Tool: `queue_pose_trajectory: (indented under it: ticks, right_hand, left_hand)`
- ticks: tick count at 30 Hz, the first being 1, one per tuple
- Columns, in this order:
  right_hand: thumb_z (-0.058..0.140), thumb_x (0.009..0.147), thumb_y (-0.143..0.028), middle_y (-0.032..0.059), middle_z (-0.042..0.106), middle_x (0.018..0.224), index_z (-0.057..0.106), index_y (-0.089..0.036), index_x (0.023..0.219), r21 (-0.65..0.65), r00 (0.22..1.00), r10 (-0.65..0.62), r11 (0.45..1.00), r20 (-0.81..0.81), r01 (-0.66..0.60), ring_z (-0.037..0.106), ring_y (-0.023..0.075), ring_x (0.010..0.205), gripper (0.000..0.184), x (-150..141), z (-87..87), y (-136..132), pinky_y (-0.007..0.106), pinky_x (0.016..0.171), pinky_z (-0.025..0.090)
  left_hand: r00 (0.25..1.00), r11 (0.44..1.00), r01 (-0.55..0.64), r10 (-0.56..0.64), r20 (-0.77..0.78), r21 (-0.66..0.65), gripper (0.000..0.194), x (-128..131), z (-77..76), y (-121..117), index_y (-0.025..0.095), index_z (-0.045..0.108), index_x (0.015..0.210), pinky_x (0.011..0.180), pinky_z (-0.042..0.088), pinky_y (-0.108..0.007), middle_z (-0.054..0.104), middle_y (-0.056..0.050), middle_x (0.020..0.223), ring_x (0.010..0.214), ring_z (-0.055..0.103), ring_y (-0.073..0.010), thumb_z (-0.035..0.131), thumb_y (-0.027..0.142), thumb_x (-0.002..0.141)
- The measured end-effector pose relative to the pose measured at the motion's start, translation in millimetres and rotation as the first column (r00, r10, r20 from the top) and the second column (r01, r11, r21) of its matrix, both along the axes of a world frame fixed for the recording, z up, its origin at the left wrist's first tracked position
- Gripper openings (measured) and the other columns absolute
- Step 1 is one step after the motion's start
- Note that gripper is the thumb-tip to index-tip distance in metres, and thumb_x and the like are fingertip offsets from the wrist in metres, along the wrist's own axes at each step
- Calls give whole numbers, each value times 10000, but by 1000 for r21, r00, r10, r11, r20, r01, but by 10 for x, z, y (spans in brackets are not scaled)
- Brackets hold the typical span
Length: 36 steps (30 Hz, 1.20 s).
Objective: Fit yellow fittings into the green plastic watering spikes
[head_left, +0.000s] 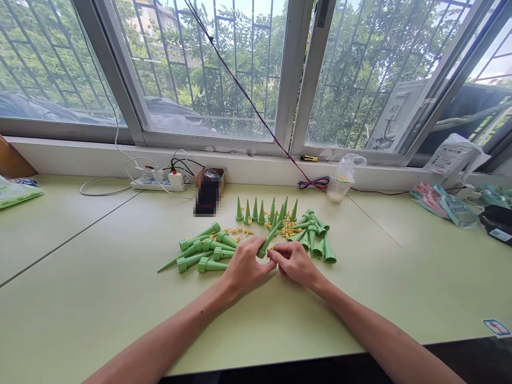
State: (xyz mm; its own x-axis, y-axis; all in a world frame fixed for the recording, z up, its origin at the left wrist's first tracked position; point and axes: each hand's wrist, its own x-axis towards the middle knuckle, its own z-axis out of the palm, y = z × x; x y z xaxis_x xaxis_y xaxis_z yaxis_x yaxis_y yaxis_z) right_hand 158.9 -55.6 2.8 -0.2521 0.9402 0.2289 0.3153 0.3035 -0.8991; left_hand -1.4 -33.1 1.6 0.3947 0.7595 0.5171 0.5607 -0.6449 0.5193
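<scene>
My left hand (246,264) is closed around a green plastic watering spike (271,238), its tip pointing up and away to the right, its wide end towards me. Close to that wide end, my right hand (296,262) pinches a small yellow fitting (273,247), mostly hidden by the fingers. Several capped green spikes (192,262) lie in a pile left of my hands. A row of green spikes (255,209) stands upright behind them. Loose yellow fittings (288,230) are scattered between, and uncapped green cones (328,250) lie in a heap on the right.
Along the back of the pale green table (120,309) are a power strip (160,184) with cables, a small box (219,181), coiled wire (318,184) and a plastic cup (336,191) holding a bag. Pink and teal packets (446,205) lie far right, below the windows.
</scene>
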Motion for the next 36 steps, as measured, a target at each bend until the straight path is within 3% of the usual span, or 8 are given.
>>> queue_pose_trajectory:
  ticks: [18, 26, 36]
  right_hand:
    - [511, 892, -358, -31, 421, 409, 422, -192, 490, 123, 992, -64, 991, 111, 50, 382, 107, 427, 444, 15, -16, 2, 246, 456, 286]
    - [500, 904, -354, -29, 412, 475, 442, -191, 544, 199, 990, -103, 976, 98, 82, 389, 115, 479, 399, -1, -41, 23, 247, 485, 280]
    - [482, 930, -396, 8, 570, 577, 591, -188, 679, 194, 983, -160, 971, 91, 140, 485, 132, 484, 344, 48, -45, 81, 250, 496, 355]
  left_hand:
    - [1000, 1000, -1, 1, -2, -4, 57, 15, 13, -13, 190, 526, 766, 637, 400, -284, 557, -17, 725, 657, 493, -160, 552, 234, 742]
    - [1000, 1000, -17, 16, 13, 8, 114, -5, -23, 37, 186, 561, 839, 669, 424, -281, 601, -33, 806, 720, 538, -173, 587, 284, 789]
    - [1000, 996, 17, -16, 8, -90, 249, -13, 35, 35, 180, 578, 982, 601, 435, -281, 542, 2, 742, 583, 485, -131, 563, 391, 851]
